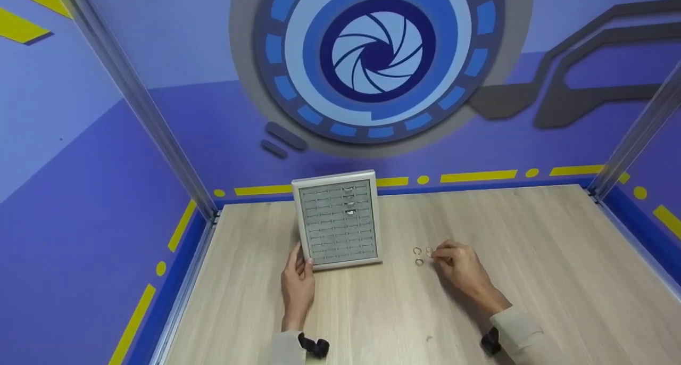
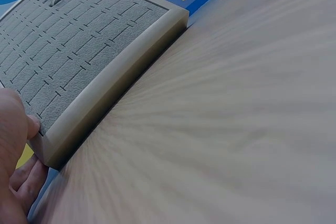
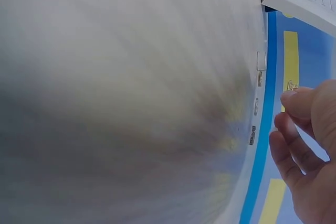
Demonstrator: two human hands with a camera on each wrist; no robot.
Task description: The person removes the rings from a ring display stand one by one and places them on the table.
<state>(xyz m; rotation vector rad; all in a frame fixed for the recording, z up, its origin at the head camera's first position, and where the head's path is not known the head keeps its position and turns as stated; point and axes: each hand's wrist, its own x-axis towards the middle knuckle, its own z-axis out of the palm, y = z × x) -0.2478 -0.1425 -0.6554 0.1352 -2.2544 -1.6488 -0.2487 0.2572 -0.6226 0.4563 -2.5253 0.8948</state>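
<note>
A white-framed ring display tray (image 1: 346, 264) with a grey slotted pad stands tilted back on the table. Several silvery rings (image 1: 350, 212) sit in one column of its upper slots. My left hand (image 1: 298, 288) holds its lower left corner, thumb on the front and fingers at the side and behind. To the right, my right hand (image 1: 464, 269) pinches a small ring (image 3: 292, 86) between thumb and fingertips, just above the table. Loose rings (image 1: 420, 262) lie beside those fingertips. In the right wrist view several small rings (image 3: 256, 106) show on the table; the hand hides some from the head camera.
The wooden table (image 1: 383, 322) meets a blue and purple printed back wall (image 1: 452, 157) behind the tray. Metal posts (image 1: 143, 104) rise at the back corners, with side panels left and right.
</note>
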